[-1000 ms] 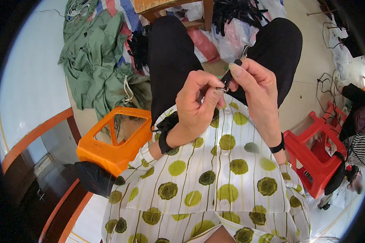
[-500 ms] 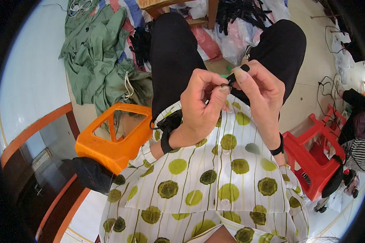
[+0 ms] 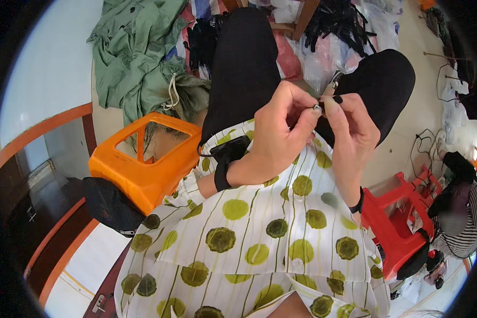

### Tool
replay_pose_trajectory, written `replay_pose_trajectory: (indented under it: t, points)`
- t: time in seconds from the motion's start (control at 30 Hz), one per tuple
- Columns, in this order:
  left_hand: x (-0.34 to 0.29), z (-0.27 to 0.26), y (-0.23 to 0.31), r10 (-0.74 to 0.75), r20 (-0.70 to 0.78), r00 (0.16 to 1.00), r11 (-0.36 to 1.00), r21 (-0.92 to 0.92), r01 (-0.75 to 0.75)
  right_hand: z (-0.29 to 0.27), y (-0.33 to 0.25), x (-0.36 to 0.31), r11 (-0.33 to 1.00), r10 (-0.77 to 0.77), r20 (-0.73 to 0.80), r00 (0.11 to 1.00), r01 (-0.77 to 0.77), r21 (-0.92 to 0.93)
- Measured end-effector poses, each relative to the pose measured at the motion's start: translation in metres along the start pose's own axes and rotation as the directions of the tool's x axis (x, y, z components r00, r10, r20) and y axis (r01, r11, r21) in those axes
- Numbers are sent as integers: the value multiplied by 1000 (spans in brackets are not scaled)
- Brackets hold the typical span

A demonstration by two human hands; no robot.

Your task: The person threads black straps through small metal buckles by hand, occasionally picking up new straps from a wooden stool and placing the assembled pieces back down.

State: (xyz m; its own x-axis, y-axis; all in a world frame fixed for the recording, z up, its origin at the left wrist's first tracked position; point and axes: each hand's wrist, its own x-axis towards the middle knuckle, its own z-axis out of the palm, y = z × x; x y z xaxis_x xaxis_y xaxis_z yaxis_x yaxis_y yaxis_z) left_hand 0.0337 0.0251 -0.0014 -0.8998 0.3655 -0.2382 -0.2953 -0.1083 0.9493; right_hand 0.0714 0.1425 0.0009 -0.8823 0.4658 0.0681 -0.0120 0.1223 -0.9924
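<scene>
Held over the inner edge of the right black trouser leg (image 3: 384, 87), a small black piece (image 3: 338, 99) sits pinched in the right hand (image 3: 353, 123). The left hand (image 3: 285, 123) pinches a tiny shiny part (image 3: 317, 107) alongside; steady, light pressure suits such close work.

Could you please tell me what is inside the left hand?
The left hand pinches a small shiny piece; anything deeper in its grip is covered and cannot be seen.
</scene>
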Motion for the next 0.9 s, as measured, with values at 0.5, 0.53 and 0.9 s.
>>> replay_pose_trajectory:
  t: [0.5,0.53,0.9]
  points:
    - [0,-6,-1,171,-27,985,965,207,-162,9,-3,-1,941,165,95,982,-185,283]
    - [1,-6,-1,176,-31,984,964,210,-166,9,0,-1,942,157,98,983,-179,285]
    - [4,-12,1,256,40,966,891,378,-252,13,-1,-2,943,186,-4,983,-177,283]
